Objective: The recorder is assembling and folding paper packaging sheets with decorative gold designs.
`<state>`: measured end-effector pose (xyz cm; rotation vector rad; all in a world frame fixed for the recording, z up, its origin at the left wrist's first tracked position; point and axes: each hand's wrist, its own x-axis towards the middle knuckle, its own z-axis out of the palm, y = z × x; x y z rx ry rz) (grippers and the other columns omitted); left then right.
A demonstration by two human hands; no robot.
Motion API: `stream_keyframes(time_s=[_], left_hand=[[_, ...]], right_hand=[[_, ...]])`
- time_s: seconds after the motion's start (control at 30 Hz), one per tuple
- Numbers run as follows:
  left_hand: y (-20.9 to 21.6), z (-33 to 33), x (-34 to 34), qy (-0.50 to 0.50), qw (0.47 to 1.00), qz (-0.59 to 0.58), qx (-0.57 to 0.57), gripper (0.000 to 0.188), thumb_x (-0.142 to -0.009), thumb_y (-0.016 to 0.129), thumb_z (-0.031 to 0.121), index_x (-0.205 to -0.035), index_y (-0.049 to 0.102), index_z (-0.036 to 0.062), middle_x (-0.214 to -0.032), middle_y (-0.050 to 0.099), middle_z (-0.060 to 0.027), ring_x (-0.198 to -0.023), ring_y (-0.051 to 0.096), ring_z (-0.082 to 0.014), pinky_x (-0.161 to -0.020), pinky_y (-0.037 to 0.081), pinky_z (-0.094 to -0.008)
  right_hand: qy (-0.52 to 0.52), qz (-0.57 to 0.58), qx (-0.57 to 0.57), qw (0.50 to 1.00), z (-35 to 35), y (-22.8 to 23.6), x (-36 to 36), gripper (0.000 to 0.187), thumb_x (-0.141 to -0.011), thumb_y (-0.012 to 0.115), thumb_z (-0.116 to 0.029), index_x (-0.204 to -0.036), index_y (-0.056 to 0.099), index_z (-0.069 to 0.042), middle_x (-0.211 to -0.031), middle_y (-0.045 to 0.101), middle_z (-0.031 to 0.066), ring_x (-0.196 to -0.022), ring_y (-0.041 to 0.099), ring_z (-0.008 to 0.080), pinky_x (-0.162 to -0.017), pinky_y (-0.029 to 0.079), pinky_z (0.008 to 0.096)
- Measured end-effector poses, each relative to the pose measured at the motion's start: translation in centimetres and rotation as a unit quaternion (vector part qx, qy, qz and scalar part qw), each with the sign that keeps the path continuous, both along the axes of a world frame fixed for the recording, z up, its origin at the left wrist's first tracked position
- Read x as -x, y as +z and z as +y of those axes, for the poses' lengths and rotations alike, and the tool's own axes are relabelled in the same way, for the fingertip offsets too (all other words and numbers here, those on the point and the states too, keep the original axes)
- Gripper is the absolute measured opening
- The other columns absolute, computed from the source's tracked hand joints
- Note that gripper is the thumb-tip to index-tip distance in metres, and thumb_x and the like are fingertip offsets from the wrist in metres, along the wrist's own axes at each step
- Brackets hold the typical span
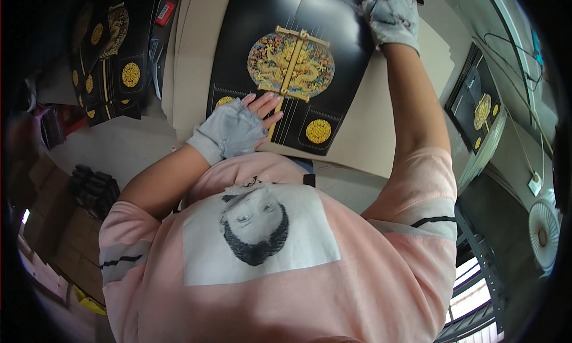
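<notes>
A glossy black printed sheet [238, 57] lies in front of me, with a round gold-and-coloured dragon emblem in its middle and gold medallions near its lower edge. My left hand [235, 127], in a grey fingerless glove, rests on the sheet's lower left part with its fingers stretched out. At the sheet's upper right edge is my right hand [390, 18], gloved the same way. The top of the view cuts off most of its fingers, so its grip is hidden. Under the black sheet lies large beige board [372, 125], its edges showing on both sides.
More black-and-gold printed pieces [116, 69] lie at the left, beside a small red object [165, 13]. Another black printed piece [475, 104] is at the right. A white fan [543, 234] stands at far right, near hanging cables. Dark stacked items [93, 191] sit lower left.
</notes>
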<state>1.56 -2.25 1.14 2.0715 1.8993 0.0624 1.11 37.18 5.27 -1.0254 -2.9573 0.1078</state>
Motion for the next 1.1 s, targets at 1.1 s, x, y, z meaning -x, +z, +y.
stream_keyframes(time_s=[1.1], left_hand=[[1.2, 0.9, 0.3, 0.007, 0.998, -0.038, 0.043, 0.065, -0.095, 0.055, 0.042, -0.151, 0.05, 0.0091, -0.165, 0.035, -0.0168, -0.155, 0.029, -0.0283, -0.126, 0.022, -0.0465]], right_hand=[[0.169, -0.054, 0.014, 0.984, -15.5, -0.2, -15.5, 0.081, -0.093, 0.058, -0.06, -0.153, 0.047, -0.007, -0.161, 0.039, 0.0244, -0.151, 0.036, 0.0397, -0.117, 0.032, 0.0564]])
